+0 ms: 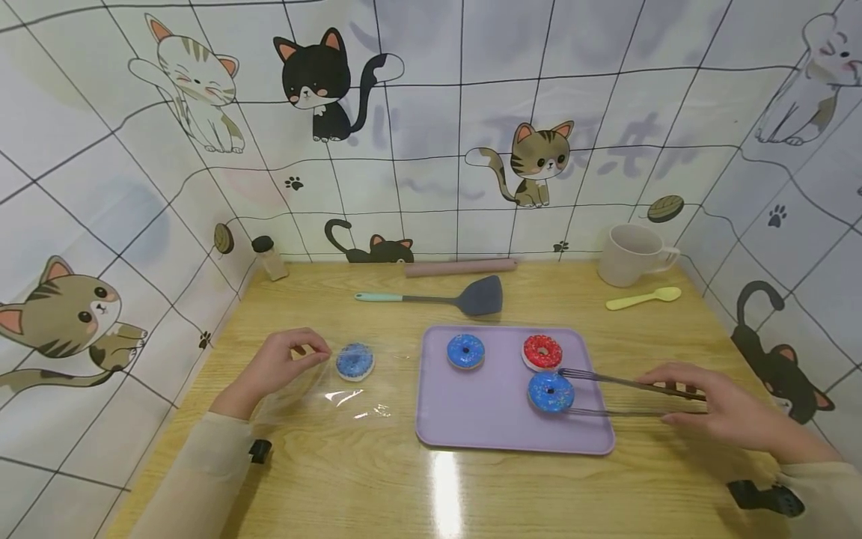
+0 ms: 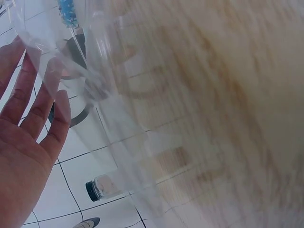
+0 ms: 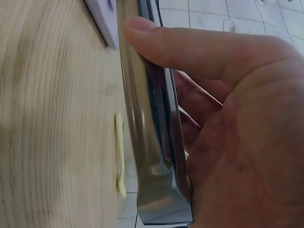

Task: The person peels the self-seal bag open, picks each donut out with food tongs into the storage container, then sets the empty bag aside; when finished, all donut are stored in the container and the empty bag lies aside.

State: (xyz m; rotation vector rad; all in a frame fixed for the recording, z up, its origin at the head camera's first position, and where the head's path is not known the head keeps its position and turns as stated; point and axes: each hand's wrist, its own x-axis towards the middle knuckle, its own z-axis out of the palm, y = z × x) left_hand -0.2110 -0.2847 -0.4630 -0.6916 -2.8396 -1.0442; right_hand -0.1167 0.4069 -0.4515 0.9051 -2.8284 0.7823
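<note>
My left hand [image 1: 279, 367] pinches the edge of a clear plastic bag [image 1: 346, 400] lying on the table. A blue sprinkled donut [image 1: 355, 361] shows hazily through the plastic, just right of the fingertips. In the left wrist view the film [image 2: 102, 85] stretches from the fingers [image 2: 59, 116]. My right hand [image 1: 723, 408] grips metal tongs [image 3: 152, 118], thumb along one arm. Their tips reach either side of the front blue donut [image 1: 551, 392] on the lilac tray [image 1: 471, 412]; whether they squeeze it I cannot tell. Behind it sits a red donut [image 1: 542, 352], and another blue donut [image 1: 465, 351] lies further left.
Behind the tray lie a spatula [image 1: 480, 296] and a rolling pin [image 1: 461, 268]. A mug [image 1: 629, 256] and a yellow spoon [image 1: 643, 299] are at the back right. A black-capped jar [image 1: 270, 260] stands at the back left. Cat-patterned walls [image 1: 431, 180] enclose the table.
</note>
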